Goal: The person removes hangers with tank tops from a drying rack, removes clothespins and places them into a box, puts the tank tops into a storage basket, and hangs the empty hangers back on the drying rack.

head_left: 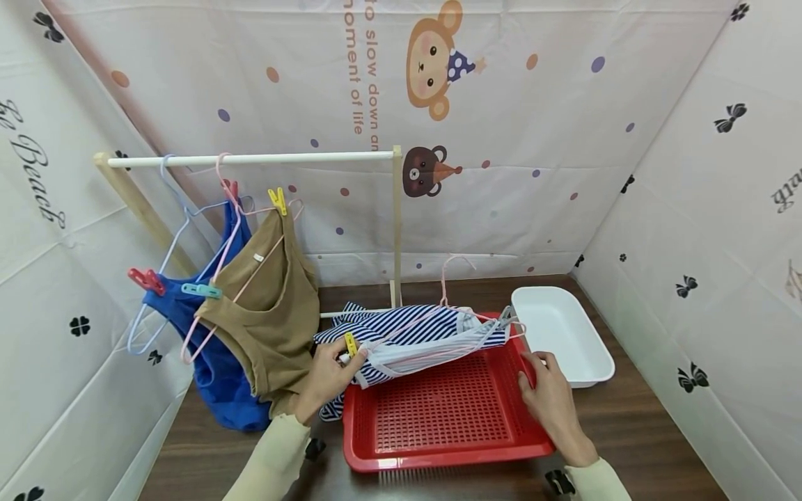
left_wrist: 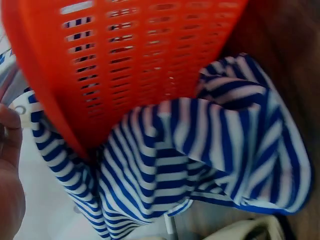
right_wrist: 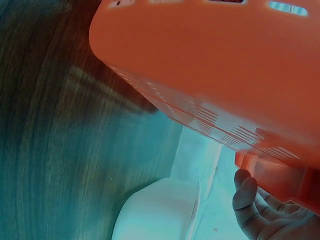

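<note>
Near the middle of the dark wood-grain table (head_left: 651, 431), we have a blue-and-white striped cloth garment (head_left: 438, 323) on a pink wire hanger (head_left: 443, 280), lying across the far part of a red perforated plastic basket (head_left: 451, 459), with striped cloth drooping past the basket's left side. Our left hand (head_left: 328, 369) has thumb and fingers drawn together in a pinch at the garment's left end, right by a small yellow plastic clothespin (head_left: 351, 342); whether the clothespin itself is in that pinch, we cannot tell. Our right hand (head_left: 551, 400) is curled over the basket's right rim, just beside the white plastic tub (head_left: 564, 334). At the garment's right end sits a grey clothespin (head_left: 505, 317). On the left, a tan cloth top (head_left: 276, 299) and a blue cloth top (head_left: 219, 376) hang, pegged, from the white rod (head_left: 313, 158) of the rack. We judge the step in hand to be fastening the striped garment to its hanger, mostly done, with the left peg being settled. The next move, as we read it, calls for checking that the left peg bites both cloth and wire, then freeing the right hand to lift the hanger level toward the rod, without snagging the drooping cloth on the basket.
</note>
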Demonstrator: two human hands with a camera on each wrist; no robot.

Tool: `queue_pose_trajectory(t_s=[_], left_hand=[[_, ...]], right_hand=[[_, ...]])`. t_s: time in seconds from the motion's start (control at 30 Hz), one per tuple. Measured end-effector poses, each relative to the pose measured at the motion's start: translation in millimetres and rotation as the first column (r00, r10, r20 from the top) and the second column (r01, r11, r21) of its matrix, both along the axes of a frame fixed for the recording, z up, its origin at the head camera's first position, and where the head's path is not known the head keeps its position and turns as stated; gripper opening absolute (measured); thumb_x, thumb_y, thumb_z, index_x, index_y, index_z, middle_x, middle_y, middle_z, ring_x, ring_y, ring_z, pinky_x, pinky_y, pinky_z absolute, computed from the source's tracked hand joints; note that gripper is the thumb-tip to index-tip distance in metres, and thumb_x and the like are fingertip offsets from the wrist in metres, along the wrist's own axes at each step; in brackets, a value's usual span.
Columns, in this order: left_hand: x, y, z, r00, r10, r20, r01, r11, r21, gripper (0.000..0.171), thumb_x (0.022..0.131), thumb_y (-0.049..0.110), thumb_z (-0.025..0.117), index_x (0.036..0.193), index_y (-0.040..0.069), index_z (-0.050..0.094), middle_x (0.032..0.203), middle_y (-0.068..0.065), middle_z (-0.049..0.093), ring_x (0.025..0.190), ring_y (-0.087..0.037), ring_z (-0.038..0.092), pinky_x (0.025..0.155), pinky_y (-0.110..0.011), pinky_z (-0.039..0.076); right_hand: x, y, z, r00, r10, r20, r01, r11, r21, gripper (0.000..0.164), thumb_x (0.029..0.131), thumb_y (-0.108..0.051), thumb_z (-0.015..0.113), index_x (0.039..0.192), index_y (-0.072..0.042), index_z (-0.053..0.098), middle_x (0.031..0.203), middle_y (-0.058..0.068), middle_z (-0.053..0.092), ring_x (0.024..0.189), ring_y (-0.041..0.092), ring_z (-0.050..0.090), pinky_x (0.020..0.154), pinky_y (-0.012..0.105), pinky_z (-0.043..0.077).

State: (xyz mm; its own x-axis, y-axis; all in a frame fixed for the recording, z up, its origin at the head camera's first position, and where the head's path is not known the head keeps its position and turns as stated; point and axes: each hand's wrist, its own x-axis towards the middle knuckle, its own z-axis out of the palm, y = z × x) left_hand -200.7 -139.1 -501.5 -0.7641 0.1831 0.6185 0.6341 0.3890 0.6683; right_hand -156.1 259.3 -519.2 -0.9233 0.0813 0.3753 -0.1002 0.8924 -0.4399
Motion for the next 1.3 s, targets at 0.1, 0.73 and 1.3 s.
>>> queue_pose_trajectory(t_s=[0.1,0.73,1.3], left_hand=[[1.3,-1.8,-7.0,0.996,-0.013,-0.084,0.01,0.999,-0.033,0.023,0.084,0.005,0.071,0.073,0.018,0.055,0.059,0.008,0.05,0.053,0.005,0.04,0.046,-0.011,0.034],[4.5,-3.7,-37.3,0.966,-0.079,-0.246,0.044,0.988,-0.146,0.031,0.087,0.02,0.074,0.069,0.018,0.049,0.063,0.009,0.048,0.059,0.001,0.04,0.055,-0.011,0.035],[7.7,-2.0,-36.6,0.968,-0.092,-0.234,0.055,0.985,-0.162,0.039,0.088,0.019,0.073,0.063,0.02,0.043,0.063,0.01,0.041,0.059,0.002,0.034,0.055,-0.009,0.029]], right_hand=[[0.1,-0.6,0.1,1.0,-0.003,-0.002,0.003,1.0,0.001,0.037,0.085,-0.004,0.069,0.12,0.004,0.063,0.112,0.025,0.057,0.083,0.036,0.064,0.066,0.051,0.056],[0.0,1.5,3.6,0.999,0.011,0.044,-0.011,1.0,0.018,0.037,0.086,-0.007,0.068,0.121,0.003,0.062,0.114,0.024,0.057,0.087,0.036,0.064,0.069,0.051,0.057],[-29.3,26.5,87.2,0.936,0.299,-0.185,-0.266,0.946,0.185,0.042,0.08,-0.001,0.077,0.12,-0.004,0.064,0.117,0.016,0.063,0.103,0.035,0.064,0.078,0.052,0.055]])
